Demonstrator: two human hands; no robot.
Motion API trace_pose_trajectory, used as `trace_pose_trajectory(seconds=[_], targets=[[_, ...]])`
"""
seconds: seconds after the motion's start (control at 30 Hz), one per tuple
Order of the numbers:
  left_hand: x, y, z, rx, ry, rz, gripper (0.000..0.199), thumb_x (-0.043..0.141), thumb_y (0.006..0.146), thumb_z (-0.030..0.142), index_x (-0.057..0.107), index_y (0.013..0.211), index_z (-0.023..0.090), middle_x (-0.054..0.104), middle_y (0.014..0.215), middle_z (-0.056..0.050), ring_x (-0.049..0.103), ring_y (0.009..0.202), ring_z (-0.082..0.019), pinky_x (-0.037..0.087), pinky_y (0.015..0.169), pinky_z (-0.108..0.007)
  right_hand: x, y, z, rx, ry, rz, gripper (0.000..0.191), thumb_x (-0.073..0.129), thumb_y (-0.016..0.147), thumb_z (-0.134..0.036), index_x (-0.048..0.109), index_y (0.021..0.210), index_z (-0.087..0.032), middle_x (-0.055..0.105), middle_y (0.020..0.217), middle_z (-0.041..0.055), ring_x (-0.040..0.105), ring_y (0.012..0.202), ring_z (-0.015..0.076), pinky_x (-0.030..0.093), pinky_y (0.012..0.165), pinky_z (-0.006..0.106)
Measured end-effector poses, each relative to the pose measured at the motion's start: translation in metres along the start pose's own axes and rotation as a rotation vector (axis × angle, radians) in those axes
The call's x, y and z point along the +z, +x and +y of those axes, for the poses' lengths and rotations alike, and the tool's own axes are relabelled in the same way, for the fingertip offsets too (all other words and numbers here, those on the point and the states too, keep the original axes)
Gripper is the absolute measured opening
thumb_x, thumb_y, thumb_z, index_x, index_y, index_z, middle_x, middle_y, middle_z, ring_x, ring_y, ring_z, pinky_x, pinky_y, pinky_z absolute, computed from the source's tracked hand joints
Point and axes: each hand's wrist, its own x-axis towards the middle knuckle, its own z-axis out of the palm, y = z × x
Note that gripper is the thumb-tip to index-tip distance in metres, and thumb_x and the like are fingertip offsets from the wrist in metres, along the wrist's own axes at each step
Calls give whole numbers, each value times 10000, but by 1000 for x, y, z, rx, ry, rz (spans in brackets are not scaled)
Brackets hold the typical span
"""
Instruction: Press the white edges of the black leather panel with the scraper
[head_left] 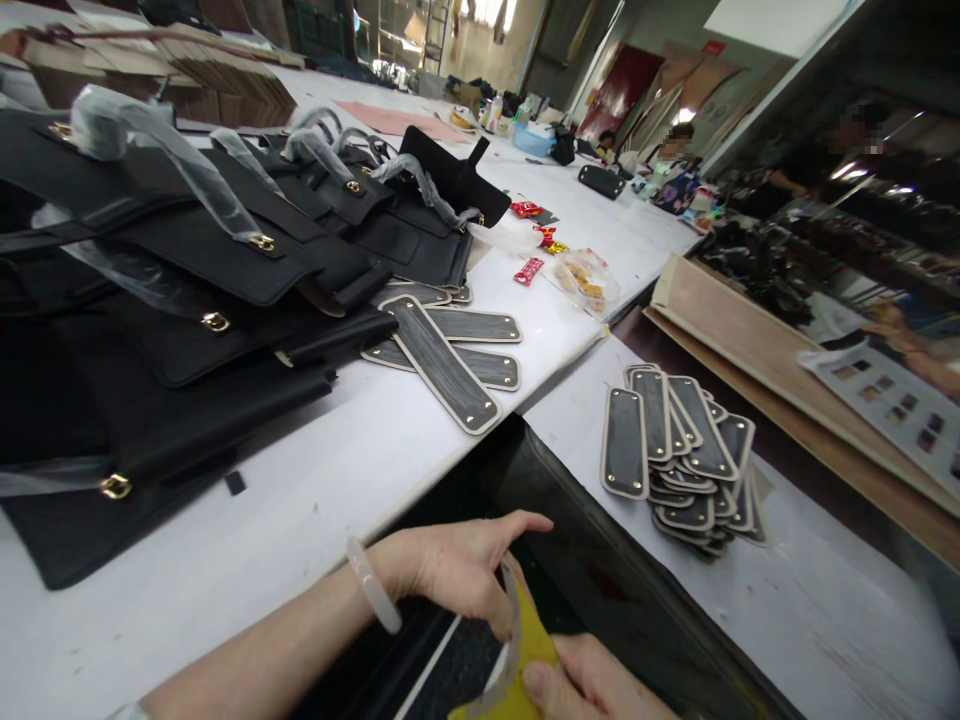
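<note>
My left hand [457, 565], with a pale bangle [373, 586] on its wrist, reaches in from the lower left. Its index finger points out, and the other fingers bend against the grey edge of a yellow piece [531, 632]. My right hand [589, 680], at the bottom, pinches that same piece with the thumb on top. Under the hands lies a dark surface with a pale strip [429, 668]. Black panels with pale borders and metal studs lie crossed on the left table [446, 365] and piled in a heap [688, 460] on the right.
Black bags [172, 300] with plastic-wrapped handles cover the left table. Red packets [529, 270] and a clear bag of yellow food [586, 280] lie beyond. A long board [795, 390] borders the right table. A person's hand [911, 345] is near a printed sheet [892, 405]; other people are farther back.
</note>
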Motion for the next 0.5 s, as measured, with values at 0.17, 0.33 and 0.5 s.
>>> trace_pose_trajectory(seconds=[0.17, 0.33, 0.5], targets=[[3, -15, 7, 58, -149, 65, 1025, 632, 550, 70, 204, 1474, 193, 699, 955, -59, 608, 725, -161, 461, 574, -224, 12, 8, 3, 6, -36, 23, 766, 388, 794, -824, 641, 843, -103, 518, 735, 38, 378, 626, 105, 328, 570, 201], [17, -30, 17, 53, 253, 336, 726, 671, 738, 330, 401, 1392, 164, 720, 988, -74, 655, 842, -201, 480, 706, -276, 32, 12, 20, 92, -93, 239, 798, 351, 773, -856, 643, 824, -115, 587, 723, 63, 489, 620, 129, 371, 542, 215], [32, -25, 29, -43, 457, 434, 701, 712, 704, 515, 527, 1289, 175, 725, 944, -54, 670, 815, -215, 472, 657, -265, 50, 21, 31, 118, -7, 295, 749, 359, 785, -839, 571, 660, -131, 567, 586, 65, 542, 502, 130, 383, 451, 209]])
